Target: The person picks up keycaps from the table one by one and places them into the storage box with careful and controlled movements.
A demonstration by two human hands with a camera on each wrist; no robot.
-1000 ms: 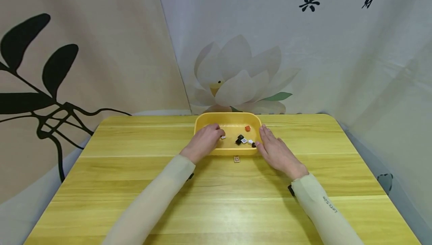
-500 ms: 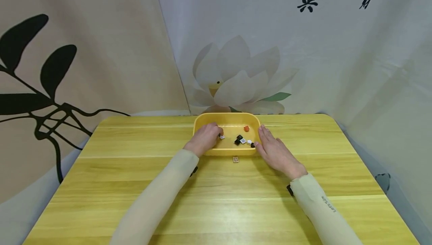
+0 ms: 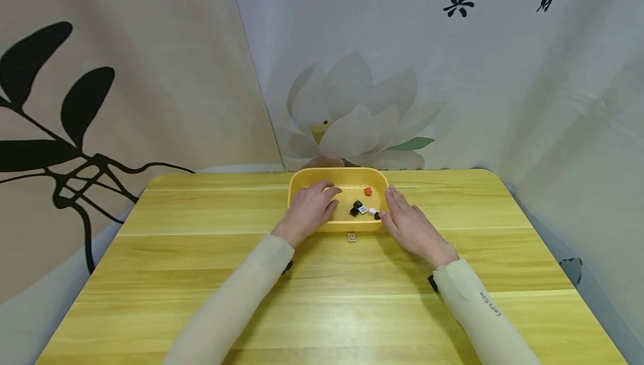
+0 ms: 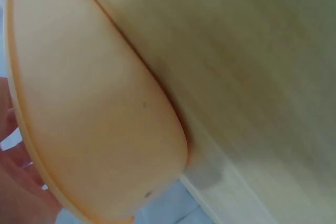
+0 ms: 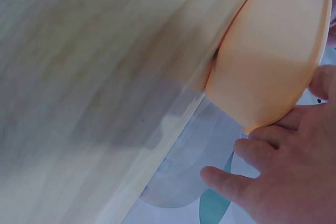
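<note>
A yellow rectangular tray stands at the back of the wooden table. My left hand reaches over its left side, fingers apart and slightly bent, with no held object visible; whatever lies under the palm is hidden. My right hand lays its straight fingers along the tray's right wall, as the right wrist view also shows. Inside are black block-like pieces, a white marked piece, a small white piece, another black piece near the right thumb, and an orange-red piece.
A small tan square piece lies on the table just in front of the tray. Behind the table's far edge hangs a pale printed curtain.
The left fingers were bunched at a small white piece in the tray; now they have spread and shifted slightly right, and that piece is out of sight. The right hand stays put.
</note>
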